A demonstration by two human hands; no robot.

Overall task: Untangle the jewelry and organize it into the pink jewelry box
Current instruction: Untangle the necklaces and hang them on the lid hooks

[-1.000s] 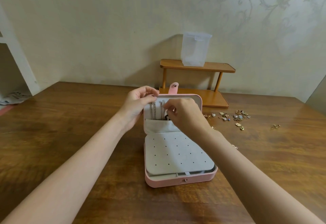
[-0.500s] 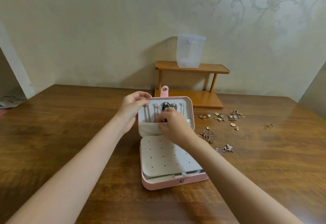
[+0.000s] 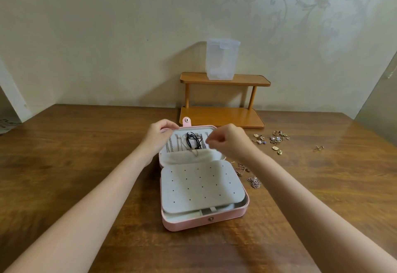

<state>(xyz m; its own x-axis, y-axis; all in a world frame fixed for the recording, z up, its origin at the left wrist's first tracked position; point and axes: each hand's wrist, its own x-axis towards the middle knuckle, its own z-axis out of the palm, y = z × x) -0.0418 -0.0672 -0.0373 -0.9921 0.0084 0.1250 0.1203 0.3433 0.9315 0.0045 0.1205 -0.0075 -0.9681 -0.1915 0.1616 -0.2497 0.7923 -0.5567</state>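
Since half a second ago, my right hand (image 3: 225, 141) has lifted off the lid pocket and drawn back to the right, fingers curled with nothing visibly in them.

Only the head view here. My left hand (image 3: 159, 137) grips the upper left corner of the raised lid, steadying the pink jewelry box (image 3: 206, 223), which lies open at the table's (image 3: 64, 165) centre. Several chains and a black cord necklace (image 3: 192, 140) hang in the lid above the pocket.

What matters next, I judge: the loose chains (image 3: 249, 176) lie on the wood just right of the box, below and nearer my right hand. The earrings (image 3: 271, 140) sit farther right, well apart. So the right hand should reach down, while the left holds the lid.
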